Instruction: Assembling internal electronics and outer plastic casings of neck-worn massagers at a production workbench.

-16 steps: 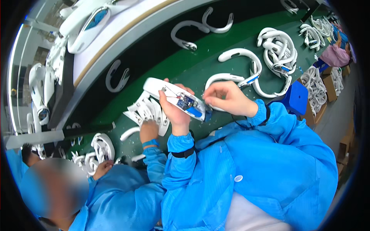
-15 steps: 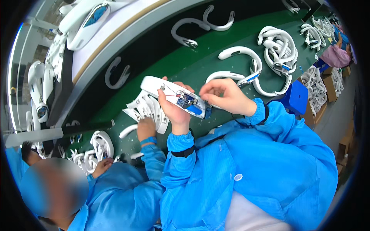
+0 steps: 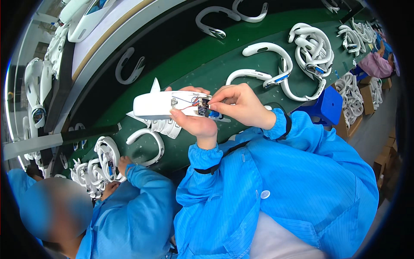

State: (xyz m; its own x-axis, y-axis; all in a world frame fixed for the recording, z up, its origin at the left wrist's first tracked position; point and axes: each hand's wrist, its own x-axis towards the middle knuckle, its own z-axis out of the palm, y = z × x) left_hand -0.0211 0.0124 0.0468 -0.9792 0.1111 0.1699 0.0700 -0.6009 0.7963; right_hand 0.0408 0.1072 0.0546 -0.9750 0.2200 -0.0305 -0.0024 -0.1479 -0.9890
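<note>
My left hand [image 3: 199, 126] holds a white plastic housing [image 3: 153, 105] from below, its thumb along the near side and its fingers behind the far side. The housing lies nearly level, with its inside facing up. Near its right end sit a small dark circuit board [image 3: 203, 108] and thin red, blue and dark wires. Over that end my right hand [image 3: 243, 103] has thumb and forefinger pinched together at the board's edge. Whatever is between those fingertips is too small to make out. Several white curved shell pieces [image 3: 166, 128] lie on the bench under the housing.
White U-shaped parts [image 3: 267, 47] lie along the green bench [image 3: 207, 64], with a tangled pile [image 3: 314, 47] at the right. A blue stool [image 3: 327, 105] stands beside the bench. At the left a co-worker's hand [image 3: 124, 164] is by more white parts [image 3: 108, 157].
The housing has swung to a more level position and moved left. My right hand has come in onto its board. The co-worker's hand has left the shell pieces and moved left; a curved part lies there.
</note>
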